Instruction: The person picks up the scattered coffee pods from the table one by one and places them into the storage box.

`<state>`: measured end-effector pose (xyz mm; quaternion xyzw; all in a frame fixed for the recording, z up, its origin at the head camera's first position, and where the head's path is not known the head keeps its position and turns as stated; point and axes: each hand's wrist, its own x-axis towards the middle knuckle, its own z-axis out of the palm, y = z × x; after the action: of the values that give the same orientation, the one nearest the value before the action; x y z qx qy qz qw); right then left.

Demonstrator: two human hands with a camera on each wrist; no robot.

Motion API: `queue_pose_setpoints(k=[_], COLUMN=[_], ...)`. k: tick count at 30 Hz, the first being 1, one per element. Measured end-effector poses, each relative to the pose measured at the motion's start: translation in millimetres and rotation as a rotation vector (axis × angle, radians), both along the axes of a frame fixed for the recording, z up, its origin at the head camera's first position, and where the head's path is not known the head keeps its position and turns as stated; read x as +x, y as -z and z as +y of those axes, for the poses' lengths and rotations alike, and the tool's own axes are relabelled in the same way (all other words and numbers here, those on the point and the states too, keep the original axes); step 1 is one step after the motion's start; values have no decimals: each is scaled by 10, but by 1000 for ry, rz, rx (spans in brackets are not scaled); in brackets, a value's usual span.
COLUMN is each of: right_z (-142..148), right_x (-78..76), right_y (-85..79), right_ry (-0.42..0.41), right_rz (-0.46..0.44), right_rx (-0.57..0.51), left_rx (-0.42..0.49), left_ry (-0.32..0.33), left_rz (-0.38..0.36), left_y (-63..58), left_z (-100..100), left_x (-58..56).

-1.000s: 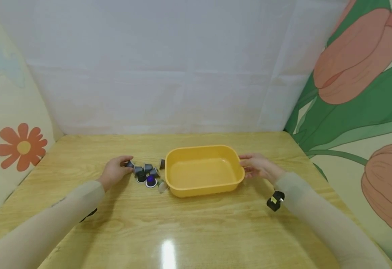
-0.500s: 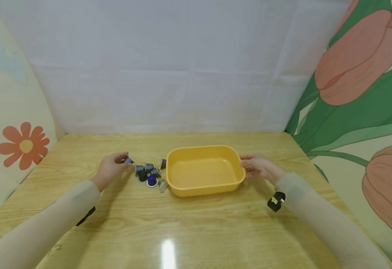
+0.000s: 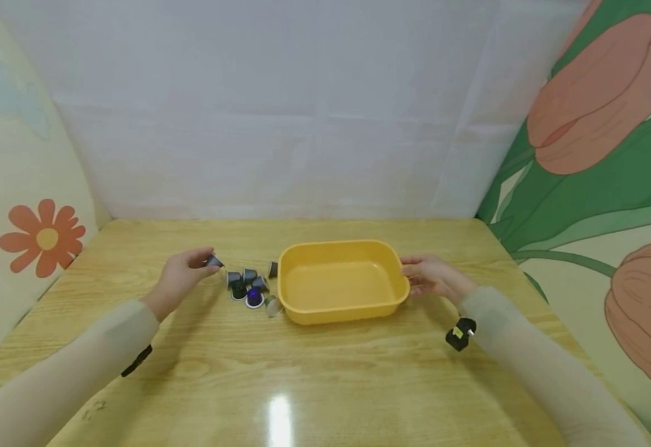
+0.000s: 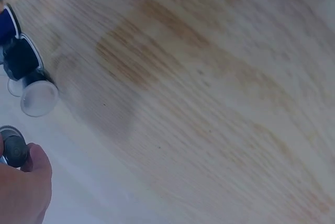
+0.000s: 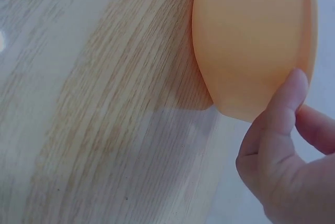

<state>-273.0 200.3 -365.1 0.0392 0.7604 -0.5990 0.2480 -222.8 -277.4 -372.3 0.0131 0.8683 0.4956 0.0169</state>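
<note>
In the head view my left hand (image 3: 179, 278) pinches a grey coffee capsule (image 3: 213, 261) between thumb and fingers, just above the table. The left wrist view shows the same capsule (image 4: 15, 149) at the fingertips. Right of that hand lies a small cluster of capsules: grey ones (image 3: 249, 275), a black one (image 3: 238, 290), a blue one (image 3: 254, 298) and a pale one (image 3: 273, 306). My right hand (image 3: 433, 275) touches the right end of a yellow plastic bin (image 3: 341, 315) with extended fingers. No capsule shows inside the bin.
The wooden table (image 3: 219, 385) extends toward me, with a bright glare spot near the front. A white cloth backdrop (image 3: 303, 124) hangs behind it. Flower-printed panels (image 3: 582, 155) flank both sides. One dark capsule (image 3: 273, 269) lies against the bin's left wall.
My left hand has drawn slightly back and left with the grey capsule, away from the cluster. The right hand stays at the bin, and the view has shifted slightly.
</note>
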Motion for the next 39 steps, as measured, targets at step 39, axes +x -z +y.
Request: queue_pose_setpoints(k=[39], right_z=[-12], right_x=[11], right_y=[23], right_ry=[24], right_rz=[0], right_rx=[-114], left_rx=[32], left_ry=[98], left_rz=[-50], left_y=[-234], left_z=[507], left_x=[185])
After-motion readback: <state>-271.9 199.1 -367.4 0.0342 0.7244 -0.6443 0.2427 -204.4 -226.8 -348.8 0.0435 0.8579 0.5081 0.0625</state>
